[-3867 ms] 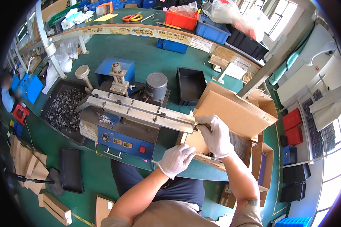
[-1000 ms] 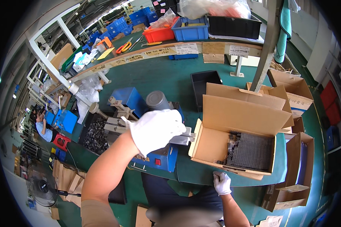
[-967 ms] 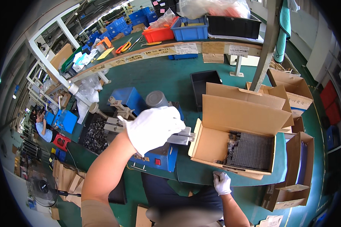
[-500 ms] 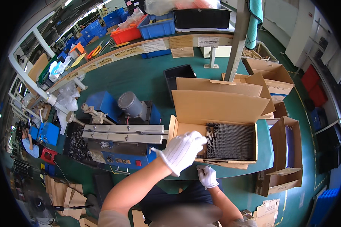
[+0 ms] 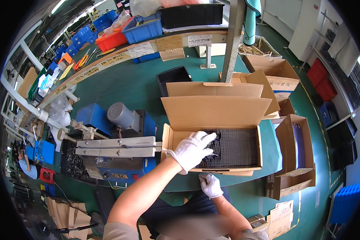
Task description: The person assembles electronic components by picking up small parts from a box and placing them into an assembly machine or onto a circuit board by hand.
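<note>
My left hand point(image 5: 191, 150), in a white striped glove, reaches over the left part of an open cardboard box point(image 5: 170, 138). Its fingers are spread at the edge of a dense block of small dark pins or similar parts point(image 5: 238, 147) set upright in rows. Near the fingertips some of these parts lean or lie loose; their exact kind is too small to tell. At the front edge of the green table point(image 5: 180, 182), my right hand point(image 5: 211, 186), also in a white glove, is closed with curled fingers. Whether anything is inside it is hidden.
Left of the box stands a blue machine point(image 5: 128, 168) with two metal rails point(image 5: 116, 147) ending near the box. A black tray point(image 5: 174, 78) and a metal post point(image 5: 232, 44) are behind it. Cardboard cartons point(image 5: 286, 148) stand to the right. Bins point(image 5: 142, 30) line the back shelf.
My left hand has lowered and its fingers have spread at the dark parts. The right hand stays at the table edge. The whole view has shifted slightly.
</note>
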Action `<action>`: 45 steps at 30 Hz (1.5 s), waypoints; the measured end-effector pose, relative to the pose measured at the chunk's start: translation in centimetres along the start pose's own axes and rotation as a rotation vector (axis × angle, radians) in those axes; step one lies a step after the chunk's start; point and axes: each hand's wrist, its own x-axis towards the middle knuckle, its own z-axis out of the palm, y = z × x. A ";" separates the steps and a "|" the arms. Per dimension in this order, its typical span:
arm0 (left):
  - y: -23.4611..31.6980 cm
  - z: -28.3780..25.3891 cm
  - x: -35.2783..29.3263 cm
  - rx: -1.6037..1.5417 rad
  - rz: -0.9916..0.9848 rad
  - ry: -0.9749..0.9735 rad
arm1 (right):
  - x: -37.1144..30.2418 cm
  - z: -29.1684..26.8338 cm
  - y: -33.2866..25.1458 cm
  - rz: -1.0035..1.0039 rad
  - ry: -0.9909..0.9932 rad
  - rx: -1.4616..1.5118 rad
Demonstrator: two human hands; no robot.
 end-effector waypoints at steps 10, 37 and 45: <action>0.9 0.6 0.1 0.155 0.161 0.180 | -0.1 0.0 -0.1 0.014 -0.008 -0.004; -0.5 -2.6 -2.6 0.323 -0.040 -0.113 | -0.1 -0.1 -0.1 0.020 -0.028 -0.011; 1.4 -3.0 -2.7 0.311 -0.085 -0.147 | 0.5 -0.3 -0.6 0.016 -0.029 -0.001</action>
